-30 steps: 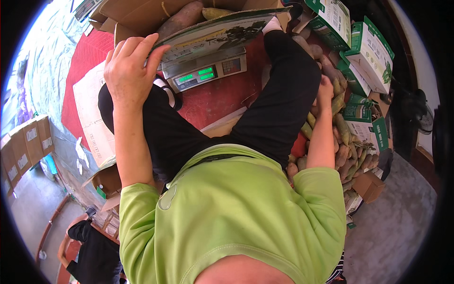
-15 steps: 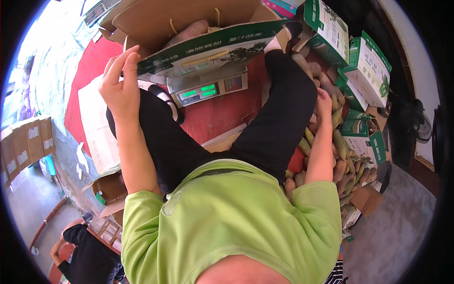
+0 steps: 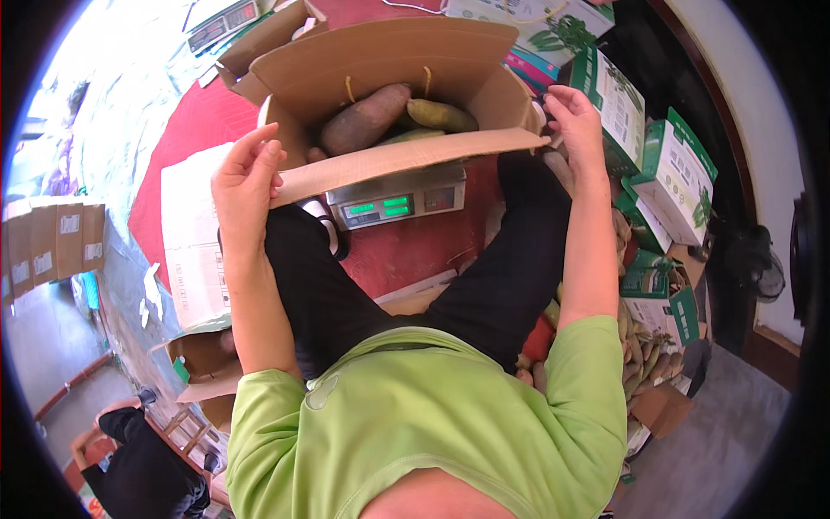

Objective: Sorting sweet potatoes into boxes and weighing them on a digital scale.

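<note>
While the left hand (image 3: 245,177) curls loosely at the left of the open carton (image 3: 415,154), the right hand (image 3: 577,128) bends opposite; whether either pinches it, I cannot tell.

Counting at least four chunky brown-to-green tubers (image 3: 367,118) and two yellow rope handles (image 3: 427,82) in that open brown cardboard box (image 3: 406,156), plus two boxy grey digital scales (image 3: 445,200).

Before us, the open box (image 3: 385,45) stands on the scale (image 3: 399,208), with tubers (image 3: 367,118) inside; cartons (image 3: 679,177) are at our right, cardboard (image 3: 192,233) at our left.
</note>
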`<state>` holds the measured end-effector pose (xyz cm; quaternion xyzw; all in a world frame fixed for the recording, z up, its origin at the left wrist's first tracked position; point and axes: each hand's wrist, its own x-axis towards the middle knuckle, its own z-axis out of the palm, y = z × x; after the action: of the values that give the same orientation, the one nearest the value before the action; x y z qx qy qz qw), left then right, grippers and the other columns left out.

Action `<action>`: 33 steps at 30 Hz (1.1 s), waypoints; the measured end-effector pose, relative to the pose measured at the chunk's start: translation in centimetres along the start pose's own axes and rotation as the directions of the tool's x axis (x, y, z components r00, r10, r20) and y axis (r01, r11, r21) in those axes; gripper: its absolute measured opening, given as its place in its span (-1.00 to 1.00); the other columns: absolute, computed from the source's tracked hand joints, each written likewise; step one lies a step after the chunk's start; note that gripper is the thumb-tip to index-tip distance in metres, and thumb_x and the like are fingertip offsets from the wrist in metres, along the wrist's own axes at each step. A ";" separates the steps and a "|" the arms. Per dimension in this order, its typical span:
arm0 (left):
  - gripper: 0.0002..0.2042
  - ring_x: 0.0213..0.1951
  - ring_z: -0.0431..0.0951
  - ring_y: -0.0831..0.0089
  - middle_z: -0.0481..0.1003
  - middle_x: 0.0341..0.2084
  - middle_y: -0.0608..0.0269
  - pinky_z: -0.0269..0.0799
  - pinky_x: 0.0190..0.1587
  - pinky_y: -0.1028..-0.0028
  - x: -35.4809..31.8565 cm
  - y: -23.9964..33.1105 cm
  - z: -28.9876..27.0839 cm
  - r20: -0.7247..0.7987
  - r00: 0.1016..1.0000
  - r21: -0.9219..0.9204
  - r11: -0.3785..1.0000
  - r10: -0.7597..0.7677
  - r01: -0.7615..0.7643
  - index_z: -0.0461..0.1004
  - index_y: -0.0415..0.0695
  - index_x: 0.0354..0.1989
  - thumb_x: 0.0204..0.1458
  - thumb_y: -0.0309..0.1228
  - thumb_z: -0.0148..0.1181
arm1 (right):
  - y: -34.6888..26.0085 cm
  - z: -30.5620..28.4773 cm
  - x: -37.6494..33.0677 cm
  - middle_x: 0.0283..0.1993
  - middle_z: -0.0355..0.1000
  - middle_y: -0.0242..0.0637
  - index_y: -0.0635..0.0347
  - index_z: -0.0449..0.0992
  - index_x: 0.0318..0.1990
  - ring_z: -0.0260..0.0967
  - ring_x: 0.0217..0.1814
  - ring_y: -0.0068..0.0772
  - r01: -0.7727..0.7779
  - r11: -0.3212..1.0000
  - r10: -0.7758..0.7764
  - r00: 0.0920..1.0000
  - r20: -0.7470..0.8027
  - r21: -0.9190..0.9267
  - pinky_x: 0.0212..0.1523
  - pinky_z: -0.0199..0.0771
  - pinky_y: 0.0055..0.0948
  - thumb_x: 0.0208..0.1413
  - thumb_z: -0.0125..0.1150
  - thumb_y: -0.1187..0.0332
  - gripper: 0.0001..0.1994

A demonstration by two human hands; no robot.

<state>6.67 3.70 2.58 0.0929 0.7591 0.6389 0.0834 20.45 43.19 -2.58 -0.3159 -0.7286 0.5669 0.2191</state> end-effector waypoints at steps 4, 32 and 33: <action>-0.80 -0.56 0.34 0.76 0.44 -0.53 0.43 0.22 -0.57 0.72 0.3 -0.3 -0.2 -0.023 0.999 0.068 0.997 -0.039 0.040 0.54 -0.16 -0.15 0.03 -0.49 0.19 | 0.4 2.1 1.0 -0.20 0.49 -0.33 0.23 0.48 -0.09 0.39 -0.24 -0.59 -0.049 0.994 0.049 0.999 0.003 -0.093 -0.33 0.35 -0.56 0.00 0.27 0.35 -0.70; -0.55 -0.22 0.58 0.05 0.56 -0.35 -0.08 0.46 -0.12 0.17 9.5 -7.9 -1.8 0.104 0.922 0.880 0.466 -0.373 0.090 0.58 -0.21 -0.30 -0.05 0.00 0.17 | 3.2 2.6 3.4 -0.65 0.22 -0.44 0.14 0.29 -0.53 0.20 -0.66 -0.64 -0.032 0.915 0.082 0.991 0.106 -0.401 -0.75 0.22 -0.61 0.08 0.24 0.15 -0.66; -0.56 -0.22 0.58 0.04 0.56 -0.34 -0.09 0.46 -0.12 0.17 9.1 -7.5 -1.8 0.114 0.930 0.875 0.479 -0.349 0.072 0.58 -0.21 -0.30 -0.04 -0.01 0.17 | 3.1 2.3 4.0 -0.66 0.24 -0.39 0.17 0.30 -0.54 0.22 -0.70 -0.60 0.026 0.883 0.047 0.989 0.143 -0.469 -0.80 0.25 -0.59 0.07 0.23 0.13 -0.64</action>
<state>-2.90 2.98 -4.53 0.1154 0.9603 0.1427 0.2100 16.74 44.95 -6.27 -0.3198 -0.8568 0.3969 0.0773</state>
